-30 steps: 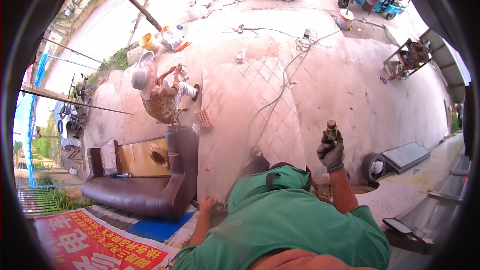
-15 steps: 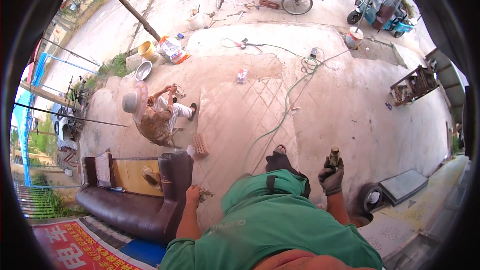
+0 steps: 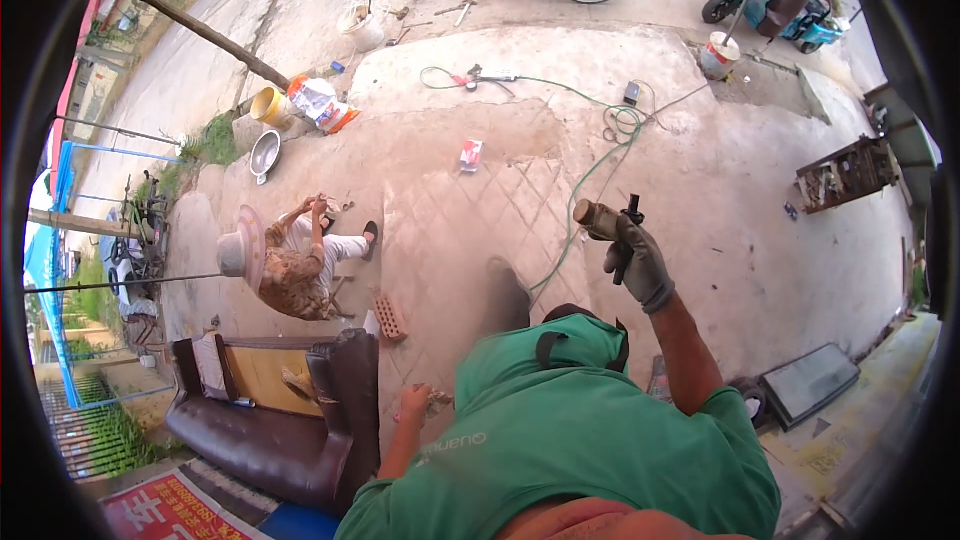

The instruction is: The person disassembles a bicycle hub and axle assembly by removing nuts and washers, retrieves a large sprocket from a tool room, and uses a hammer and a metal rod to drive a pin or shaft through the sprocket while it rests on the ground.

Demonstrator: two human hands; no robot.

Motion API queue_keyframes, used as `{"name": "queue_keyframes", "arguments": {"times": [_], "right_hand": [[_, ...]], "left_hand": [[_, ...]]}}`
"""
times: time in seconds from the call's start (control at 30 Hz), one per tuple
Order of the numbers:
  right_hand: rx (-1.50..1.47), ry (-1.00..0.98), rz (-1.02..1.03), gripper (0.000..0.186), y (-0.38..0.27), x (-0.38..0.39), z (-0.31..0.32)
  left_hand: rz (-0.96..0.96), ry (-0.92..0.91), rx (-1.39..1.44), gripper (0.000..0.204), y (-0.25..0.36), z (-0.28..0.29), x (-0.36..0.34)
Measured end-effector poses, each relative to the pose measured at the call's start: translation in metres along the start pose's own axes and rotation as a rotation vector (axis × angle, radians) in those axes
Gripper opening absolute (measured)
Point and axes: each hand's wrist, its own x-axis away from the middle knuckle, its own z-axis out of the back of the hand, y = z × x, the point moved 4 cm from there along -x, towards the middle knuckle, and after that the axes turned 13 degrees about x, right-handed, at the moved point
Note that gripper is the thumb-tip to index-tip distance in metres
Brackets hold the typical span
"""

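Brown bottle-shaped thing (image 3: 597, 219) sits in the gloved right hand (image 3: 640, 262), gripped tight and lifted in front of the green shirt (image 3: 560, 440). Lower down, the bare left hand (image 3: 415, 402) pinches something small I cannot make out. Farther off, a person in a hat (image 3: 290, 265) sits on the concrete, past the sofa (image 3: 270, 410).
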Motion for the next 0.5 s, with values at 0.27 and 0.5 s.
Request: {"name": "queue_keyframes", "arguments": {"times": [0.27,0.5], "right_hand": [[0.201,-0.158,0.032,0.044,-0.025,-0.217,-0.081],[0.198,-0.279,0.105,0.046,-0.053,-0.381,-0.103]], "left_hand": [[-0.048,0.18,0.219,0.031,0.105,-0.039,-0.135],[-0.162,0.183,0.156,0.035,0.166,-0.013,-0.246]]}}
